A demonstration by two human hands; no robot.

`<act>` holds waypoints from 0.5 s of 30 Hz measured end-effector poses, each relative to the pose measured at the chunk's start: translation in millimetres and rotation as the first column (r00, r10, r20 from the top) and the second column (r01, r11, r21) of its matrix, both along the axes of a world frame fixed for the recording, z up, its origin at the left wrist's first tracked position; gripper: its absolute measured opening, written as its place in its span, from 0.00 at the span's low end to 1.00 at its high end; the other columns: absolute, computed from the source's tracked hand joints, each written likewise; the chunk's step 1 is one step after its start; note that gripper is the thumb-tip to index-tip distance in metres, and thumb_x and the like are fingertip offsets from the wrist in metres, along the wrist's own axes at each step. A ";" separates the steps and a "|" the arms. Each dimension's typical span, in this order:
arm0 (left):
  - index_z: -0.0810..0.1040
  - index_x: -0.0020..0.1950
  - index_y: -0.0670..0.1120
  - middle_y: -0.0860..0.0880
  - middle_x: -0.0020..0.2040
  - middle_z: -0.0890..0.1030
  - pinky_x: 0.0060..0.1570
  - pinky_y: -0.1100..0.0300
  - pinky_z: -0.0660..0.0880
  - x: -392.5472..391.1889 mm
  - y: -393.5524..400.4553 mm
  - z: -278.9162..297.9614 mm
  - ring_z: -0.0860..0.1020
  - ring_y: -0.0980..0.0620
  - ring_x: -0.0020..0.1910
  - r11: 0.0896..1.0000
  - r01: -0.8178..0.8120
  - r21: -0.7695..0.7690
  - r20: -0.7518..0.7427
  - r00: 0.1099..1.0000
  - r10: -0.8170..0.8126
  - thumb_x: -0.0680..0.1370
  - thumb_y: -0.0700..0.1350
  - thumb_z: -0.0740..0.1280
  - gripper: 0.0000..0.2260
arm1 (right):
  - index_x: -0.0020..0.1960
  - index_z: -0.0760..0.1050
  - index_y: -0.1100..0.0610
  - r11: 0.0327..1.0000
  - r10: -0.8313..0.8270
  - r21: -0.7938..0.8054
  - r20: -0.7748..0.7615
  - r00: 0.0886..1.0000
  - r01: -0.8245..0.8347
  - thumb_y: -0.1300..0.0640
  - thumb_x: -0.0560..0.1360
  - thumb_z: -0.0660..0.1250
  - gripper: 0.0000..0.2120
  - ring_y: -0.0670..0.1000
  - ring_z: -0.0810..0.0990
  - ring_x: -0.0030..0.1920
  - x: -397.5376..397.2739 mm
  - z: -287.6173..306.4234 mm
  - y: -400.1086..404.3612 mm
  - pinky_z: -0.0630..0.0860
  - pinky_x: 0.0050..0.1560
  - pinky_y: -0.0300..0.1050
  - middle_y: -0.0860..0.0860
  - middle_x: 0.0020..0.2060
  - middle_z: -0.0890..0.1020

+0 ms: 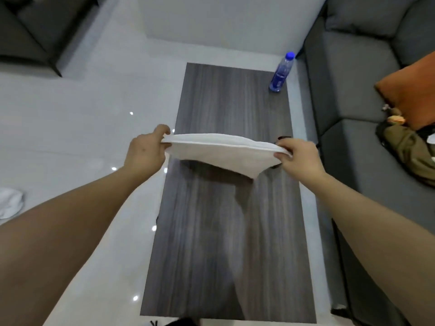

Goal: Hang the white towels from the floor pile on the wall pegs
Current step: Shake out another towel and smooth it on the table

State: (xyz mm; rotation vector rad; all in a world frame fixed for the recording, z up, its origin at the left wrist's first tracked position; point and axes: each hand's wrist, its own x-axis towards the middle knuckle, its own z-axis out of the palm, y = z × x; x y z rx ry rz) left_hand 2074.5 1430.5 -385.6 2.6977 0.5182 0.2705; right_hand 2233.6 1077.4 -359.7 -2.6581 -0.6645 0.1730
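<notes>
While stretched between both hands: white towel (221, 152), held in the air above the dark wood-grain worktop (226, 231), not touching it.
Towel look: plain white, soft cloth, folded over so that a stitched hem runs along the upper edge; lower part sags into a rounded belly with one corner drooping lowest toward the right; dark shadow cast on the worktop just beneath.
Towel axis: long side runs left to right across the view, crosswise to the worktop's length; left end a little higher and farther away than the right end.
Left hand (147, 150): thumb and curled fingers pinching the towel's left end, just past the worktop's left edge, over the floor (70, 128).
Right hand (299, 158): fingers curled and clamped on the towel's right end, above the worktop's right side.
Hands relative to each other: well apart, the towel pulled nearly taut along its top edge between them.
Other towels: a crumpled white heap (9, 202) on the floor at the far left edge, well apart from the worktop.
Worktop far corner: clear bottle with blue cap (281, 72), upright.
Right of worktop: grey sofa (353, 78) with an orange cushion (409, 90) and an olive-green bundle (407, 151) lying on the seat.
</notes>
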 end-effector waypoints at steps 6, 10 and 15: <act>0.79 0.45 0.48 0.52 0.33 0.75 0.32 0.59 0.62 -64.2 -42.5 -18.5 0.72 0.48 0.34 0.998 0.034 0.051 -0.012 0.999 -0.033 0.78 0.40 0.66 0.04 | 0.47 0.83 0.55 0.993 0.022 -0.118 0.014 1.000 -0.021 0.57 0.73 0.72 0.03 0.55 0.77 0.47 -55.9 -27.1 -42.0 0.73 0.45 0.48 0.52 0.44 0.82; 0.82 0.43 0.46 0.49 0.35 0.80 0.34 0.58 0.66 -125.8 -81.9 -71.7 0.72 0.48 0.35 0.997 0.038 0.065 -0.102 0.994 -0.031 0.75 0.39 0.69 0.04 | 0.41 0.81 0.56 0.982 0.029 -0.183 -0.050 0.998 -0.038 0.59 0.71 0.72 0.01 0.54 0.76 0.44 -113.2 -88.7 -73.3 0.71 0.40 0.46 0.52 0.40 0.80; 0.81 0.43 0.45 0.47 0.39 0.80 0.36 0.57 0.68 -213.1 -130.4 -164.3 0.74 0.46 0.40 0.998 0.067 -0.009 -0.363 0.930 -0.065 0.74 0.40 0.70 0.01 | 0.38 0.72 0.53 0.938 0.021 -0.329 -0.254 0.967 -0.107 0.67 0.67 0.69 0.11 0.53 0.75 0.41 -201.0 -188.7 -117.8 0.68 0.37 0.43 0.49 0.37 0.76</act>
